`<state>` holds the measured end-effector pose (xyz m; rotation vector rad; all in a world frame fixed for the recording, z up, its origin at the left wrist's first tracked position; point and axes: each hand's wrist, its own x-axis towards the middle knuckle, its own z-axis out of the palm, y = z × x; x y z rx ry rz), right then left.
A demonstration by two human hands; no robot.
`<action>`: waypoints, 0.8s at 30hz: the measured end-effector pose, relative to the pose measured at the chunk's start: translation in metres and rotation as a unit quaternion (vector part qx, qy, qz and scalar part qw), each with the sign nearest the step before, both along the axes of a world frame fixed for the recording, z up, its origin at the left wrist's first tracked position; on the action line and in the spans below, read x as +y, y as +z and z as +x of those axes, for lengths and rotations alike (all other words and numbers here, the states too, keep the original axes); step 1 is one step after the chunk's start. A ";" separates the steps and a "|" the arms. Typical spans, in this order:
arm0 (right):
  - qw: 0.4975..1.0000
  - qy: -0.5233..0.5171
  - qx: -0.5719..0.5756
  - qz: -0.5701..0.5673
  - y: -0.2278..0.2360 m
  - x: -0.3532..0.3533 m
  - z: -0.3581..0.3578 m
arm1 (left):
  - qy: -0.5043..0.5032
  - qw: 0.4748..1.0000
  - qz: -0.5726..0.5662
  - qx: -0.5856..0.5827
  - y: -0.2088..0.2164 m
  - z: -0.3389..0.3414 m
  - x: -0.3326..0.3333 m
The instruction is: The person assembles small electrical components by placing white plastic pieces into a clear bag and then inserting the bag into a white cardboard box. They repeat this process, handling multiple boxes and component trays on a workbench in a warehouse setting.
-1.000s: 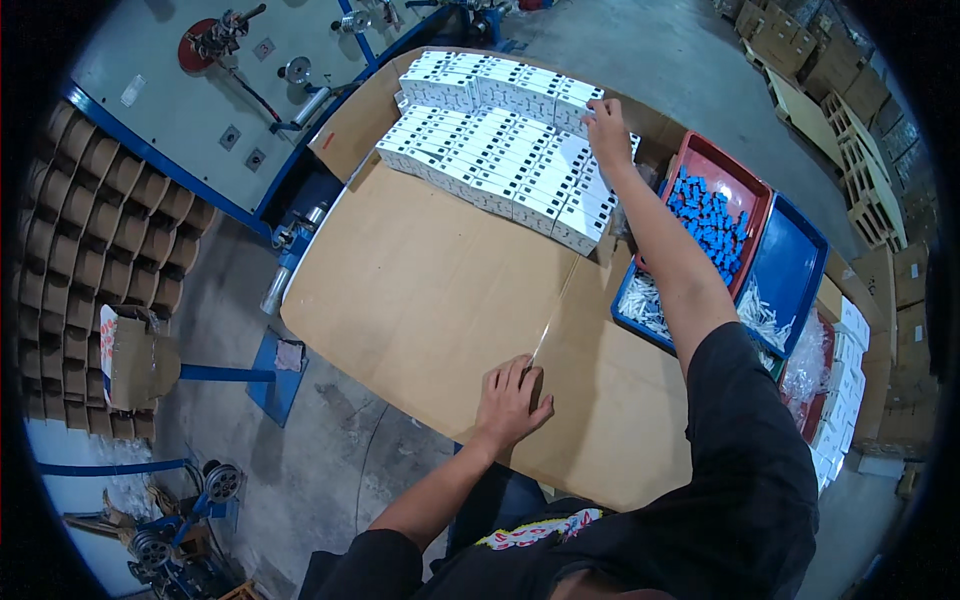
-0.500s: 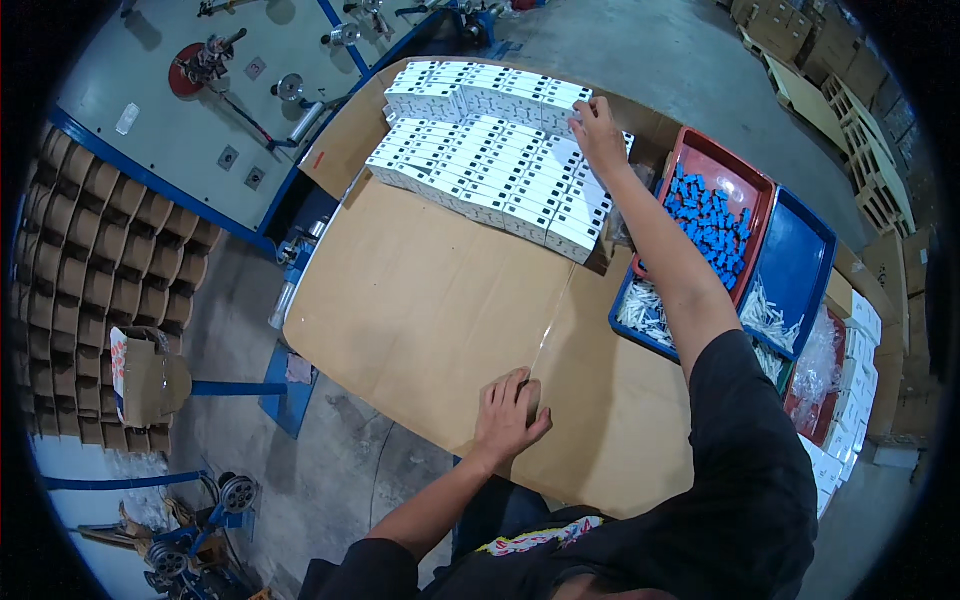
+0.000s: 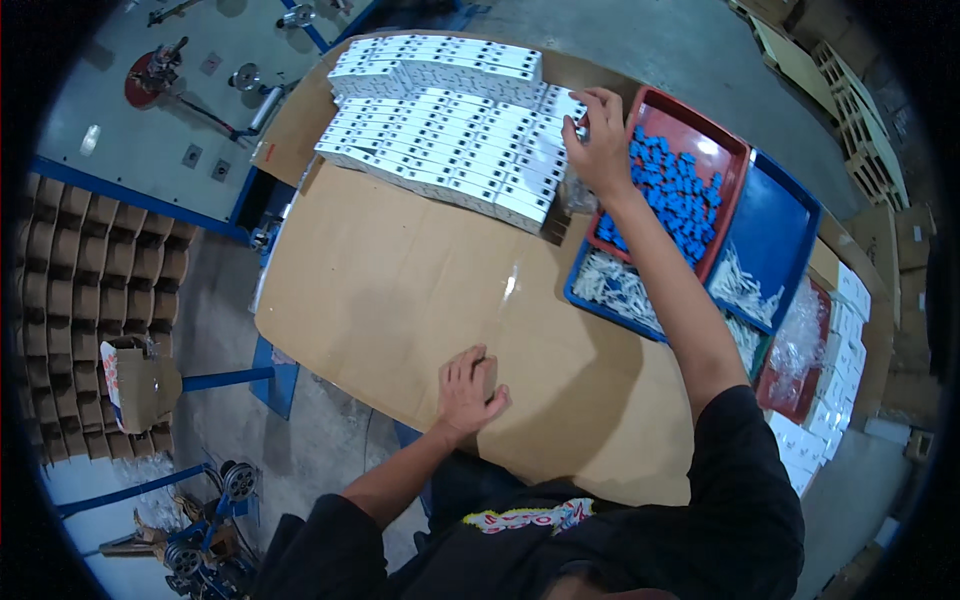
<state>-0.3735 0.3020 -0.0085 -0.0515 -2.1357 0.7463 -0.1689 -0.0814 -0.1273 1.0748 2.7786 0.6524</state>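
My left hand (image 3: 465, 393) lies flat on the brown cardboard sheet (image 3: 390, 270) near its front edge, fingers spread and nothing under them that I can make out. At the far side stand rows of small white boxes (image 3: 430, 135) with dark marks, packed tightly, with a second layer on the back rows. My right hand (image 3: 602, 148) hovers between the right end of these boxes and the red tray (image 3: 668, 108), thumb and fingers bent but apart, with nothing visible between them. Small blue plastic parts (image 3: 680, 195) fill much of that tray.
White slim pieces (image 3: 615, 290) lie in a blue tray under the red one. Another blue tray (image 3: 775, 215) holds more of them. Crumpled clear plastic (image 3: 798, 335) and stacked white cartons (image 3: 800, 450) sit at the right. A machine panel (image 3: 210, 110) and cardboard dividers (image 3: 100, 300) stand left.
My right hand has come off the right end of the white boxes toward the red tray, its fingers now opened. My left hand stays on the cardboard. The whole view has shifted slightly.
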 end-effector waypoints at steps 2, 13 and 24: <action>0.999 0.027 -0.011 -0.026 0.006 -0.002 0.045 | -0.005 1.000 -0.004 0.000 0.002 0.002 0.000; 0.941 0.033 -0.266 -0.206 0.014 -0.094 0.334 | -0.023 0.996 0.053 0.074 -0.002 0.006 -0.006; 0.932 -0.137 -0.310 -0.130 -0.086 -0.199 0.578 | -0.010 0.985 0.112 0.134 -0.026 0.010 -0.011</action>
